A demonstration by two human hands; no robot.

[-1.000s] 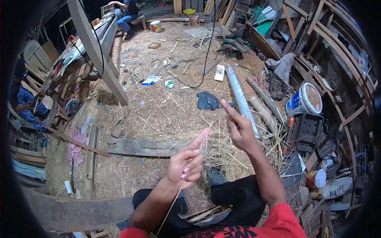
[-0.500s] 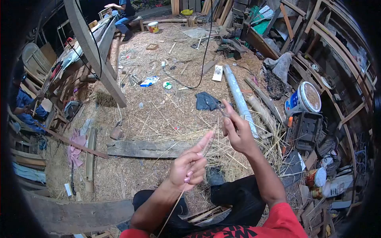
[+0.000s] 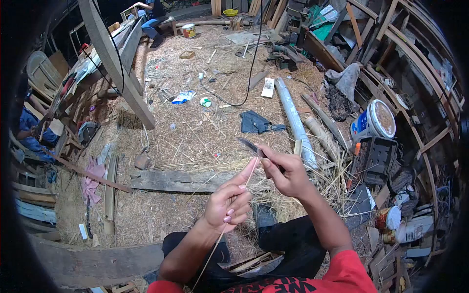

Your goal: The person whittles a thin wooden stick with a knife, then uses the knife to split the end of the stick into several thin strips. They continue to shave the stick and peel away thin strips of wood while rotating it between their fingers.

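Observation:
My left hand [image 3: 228, 204] is closed around a thin pale strip [image 3: 211, 254], which runs down past my forearm and up along the outstretched index finger. In my right hand [image 3: 284, 172] is a knife, its dark blade [image 3: 248, 144] pointing up and to the left. The blade's base meets the strip's upper end at my left fingertip, so the two hands nearly touch. Part of the knife's handle shows below my right hand; the rest is hidden by the fingers.
A wooden plank [image 3: 181, 181] lies ahead on the shavings, with loose straw [image 3: 322, 195] right of it. A slanted post [image 3: 117, 68] stands left. One person [image 3: 154, 22] sits at the back, another [image 3: 31, 129] at far left. A white bucket [image 3: 373, 119] is right.
My right hand has come down and left to my left hand. The knife blade, blurred and more upright before, now slants left and touches the strip.

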